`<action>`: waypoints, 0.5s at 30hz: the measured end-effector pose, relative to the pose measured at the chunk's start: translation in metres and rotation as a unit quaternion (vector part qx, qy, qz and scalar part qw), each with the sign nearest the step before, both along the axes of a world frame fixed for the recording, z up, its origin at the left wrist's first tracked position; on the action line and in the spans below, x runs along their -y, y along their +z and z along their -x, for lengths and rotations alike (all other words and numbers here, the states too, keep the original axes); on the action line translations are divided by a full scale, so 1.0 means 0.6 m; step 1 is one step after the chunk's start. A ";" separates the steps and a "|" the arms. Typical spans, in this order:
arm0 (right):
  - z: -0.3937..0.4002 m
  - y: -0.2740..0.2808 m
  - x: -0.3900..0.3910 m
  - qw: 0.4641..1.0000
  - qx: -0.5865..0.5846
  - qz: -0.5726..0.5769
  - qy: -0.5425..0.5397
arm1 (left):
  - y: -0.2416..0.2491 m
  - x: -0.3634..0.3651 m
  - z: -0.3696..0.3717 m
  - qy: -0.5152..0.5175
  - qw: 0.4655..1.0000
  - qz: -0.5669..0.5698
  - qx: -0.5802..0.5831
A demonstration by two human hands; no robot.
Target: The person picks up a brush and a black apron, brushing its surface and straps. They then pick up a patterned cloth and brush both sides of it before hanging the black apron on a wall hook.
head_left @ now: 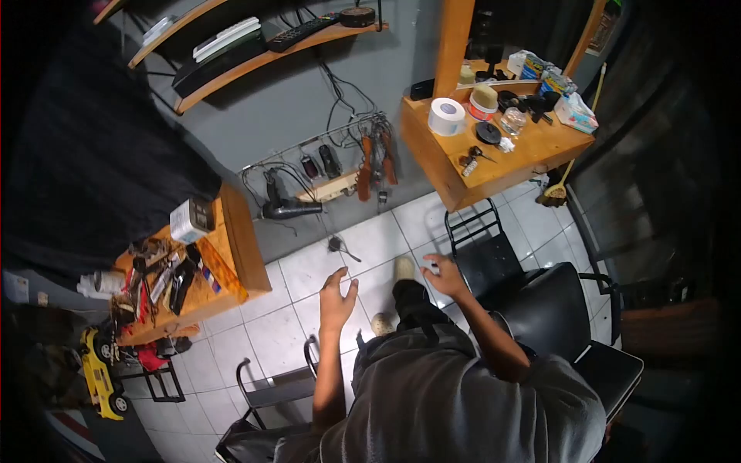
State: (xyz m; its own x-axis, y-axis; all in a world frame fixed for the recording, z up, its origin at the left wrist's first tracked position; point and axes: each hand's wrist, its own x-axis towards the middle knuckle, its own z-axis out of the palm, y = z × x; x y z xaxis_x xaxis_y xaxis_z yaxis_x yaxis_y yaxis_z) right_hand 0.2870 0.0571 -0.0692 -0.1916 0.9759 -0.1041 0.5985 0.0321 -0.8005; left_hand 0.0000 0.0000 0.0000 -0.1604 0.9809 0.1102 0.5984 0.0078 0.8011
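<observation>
My left hand (337, 299) is held out in front of me over the white tiled floor (309, 266), its thumb apart from the fingers and nothing in it. To the right, my right hand (444, 276) is also open and empty, close to a black barber chair (536, 305). Neither hand touches anything. Beyond them a black hair dryer (289, 208) hangs at the wall rack, beside hair clippers (329, 162) and brown-handled tools (364, 170) whose kind I cannot make out.
On the left, a wooden counter (251, 255) bears a white box (191, 221) and jumbled tools. A mirror counter (463, 185) at right holds a paper roll (447, 116), a tissue box (576, 113) and jars. Nearby stand a second chair (282, 392) and a yellow toy car (100, 374).
</observation>
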 end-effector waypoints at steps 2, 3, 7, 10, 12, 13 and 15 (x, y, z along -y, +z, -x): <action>0.023 0.012 -0.031 0.999 -0.023 -0.024 -0.016 | 0.003 -0.002 -0.012 0.040 0.999 -0.018 0.021; 0.103 -0.037 -0.155 0.994 -0.091 -0.059 -0.020 | 0.002 -0.111 0.045 0.040 0.999 -0.012 -0.012; 0.171 -0.032 -0.355 0.984 -0.164 -0.042 -0.059 | -0.021 -0.248 0.017 0.035 0.999 -0.004 -0.019; 0.211 -0.029 -0.464 0.981 -0.172 0.002 -0.088 | -0.002 -0.348 0.010 0.015 0.999 0.001 -0.035; 0.229 -0.033 -0.515 0.984 -0.140 -0.047 -0.095 | 0.001 -0.401 0.003 0.026 0.999 0.008 -0.046; 0.241 -0.045 -0.543 0.984 -0.126 -0.075 -0.098 | 0.000 -0.429 0.003 0.032 0.998 0.007 -0.053; 0.256 -0.067 -0.577 0.975 -0.090 -0.170 -0.109 | -0.017 -0.472 0.002 0.031 0.995 0.002 -0.091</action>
